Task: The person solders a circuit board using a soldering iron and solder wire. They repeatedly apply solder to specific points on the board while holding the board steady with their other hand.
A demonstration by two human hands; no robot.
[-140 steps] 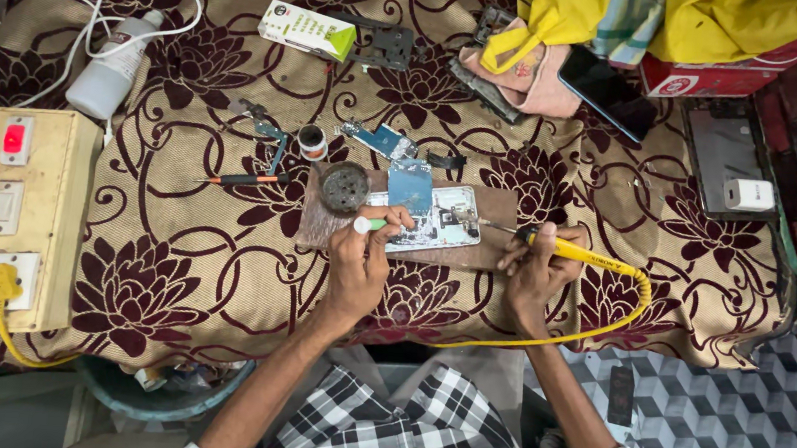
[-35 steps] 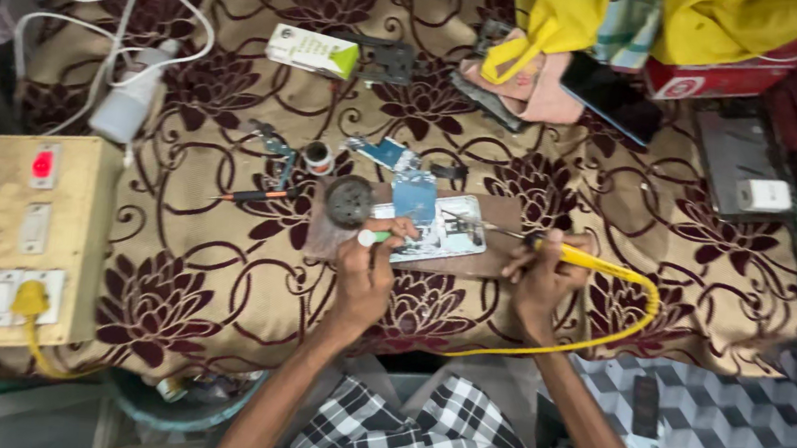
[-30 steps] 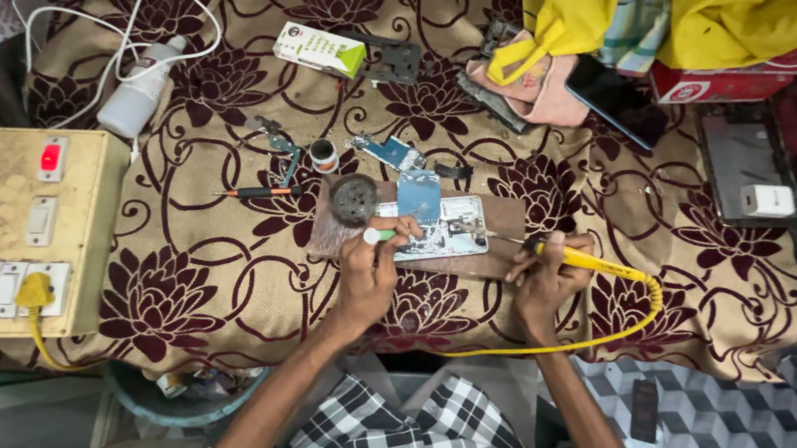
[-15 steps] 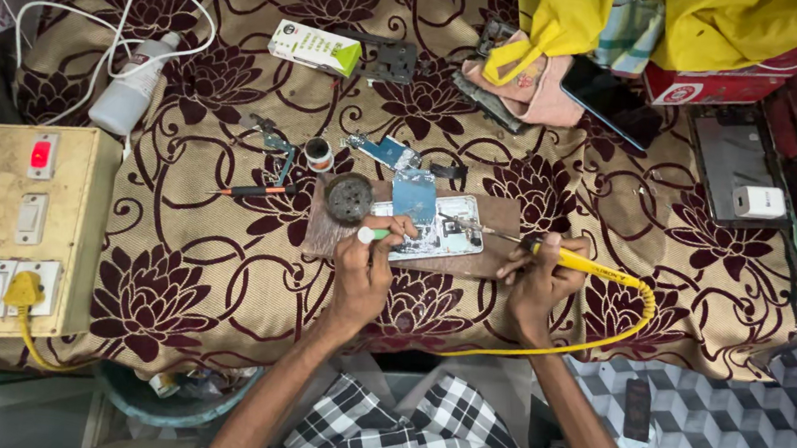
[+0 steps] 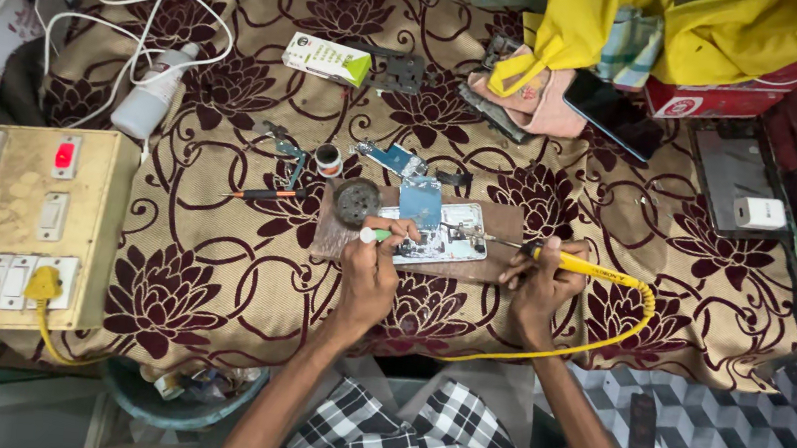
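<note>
Two hands are working over one opened phone [image 5: 440, 237], which is lying on a brown board [image 5: 503, 225] at the near-middle of the floral cloth [image 5: 224, 267], directly ahead of the person. Phone's long axis is running left-right, slightly tilted, so it is sitting crosswise to both forearms. Left hand [image 5: 368, 274] is curled shut around a small green-and-white tool [image 5: 375, 235], fingertips pressing at the phone's left end; that hand is touching the phone. Right hand [image 5: 540, 287] is closed in a pen grip on the yellow iron [image 5: 577, 265], its metal tip pointing left toward the phone's right end; whether the tip is actually touching the board inside, I cannot tell. Iron axis is lying nearly in line with the phone's long axis, so the tip is coming in from the right edge, not from above. Yellow cord [image 5: 599, 327] is looping back right and under the right wrist to the table edge. Left hand is nearer to the phone body; right hand is sitting just beside its right end. Round dark tin [image 5: 358, 200] is sitting on the board's left corner, just beyond the left fingers. Screwdriver [image 5: 263, 193] is lying left of the board, apart from both hands. Switchboard [image 5: 15, 222] is sitting far left.
</note>
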